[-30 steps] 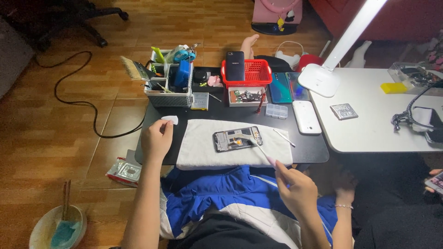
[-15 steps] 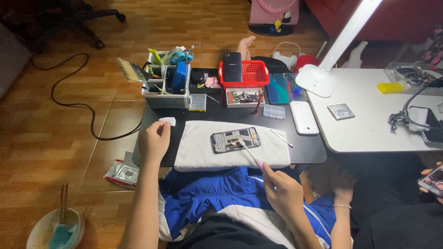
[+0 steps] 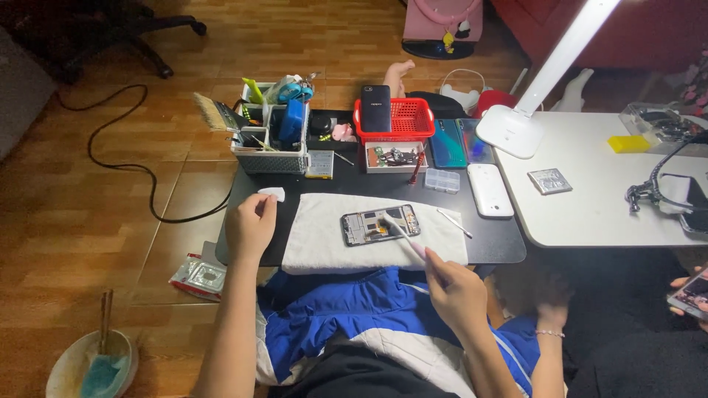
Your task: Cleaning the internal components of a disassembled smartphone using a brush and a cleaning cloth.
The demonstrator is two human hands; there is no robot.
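Nearest to me, my right hand [image 3: 456, 291] is closed around the pink handle of a slim brush-like tool [image 3: 404, 237], whose pale tip rests on the opened black smartphone with its back cover off [image 3: 380, 223]. That phone lies flat, long side across, on the white folded cloth [image 3: 324, 236] spread over the near half of the low black table [image 3: 501, 239]. My left hand [image 3: 251, 221] sits at the table's near-left edge, just beside the cloth, fingers curled in a loose fist; I cannot tell whether it holds anything. A small white pad [image 3: 271, 193] lies on the black top just beyond its fingertips.

To the right of the phone, a thin white stick [image 3: 453, 222] lies slanted at the cloth's edge. Beyond it rest a white smartphone face down [image 3: 490, 189] and a small clear compartment box [image 3: 442, 179].

Farther back, a white mesh organiser full of tools [image 3: 269, 144] stands at the left, with a wide bristle brush [image 3: 214, 112] sticking out of it. Next to it is a red plastic basket [image 3: 405, 118] with 1 dark phone [image 3: 375, 108] leaning upright in it, and a shallow white tray of small parts [image 3: 394, 156] in front of the basket. 2 teal-backed phones [image 3: 459, 141] lie to the basket's right.

On the adjoining white table [image 3: 590, 214] stands the base of a white desk lamp [image 3: 510, 130]. At the far right edge, another person's hand [image 3: 689, 291] holds a phone.
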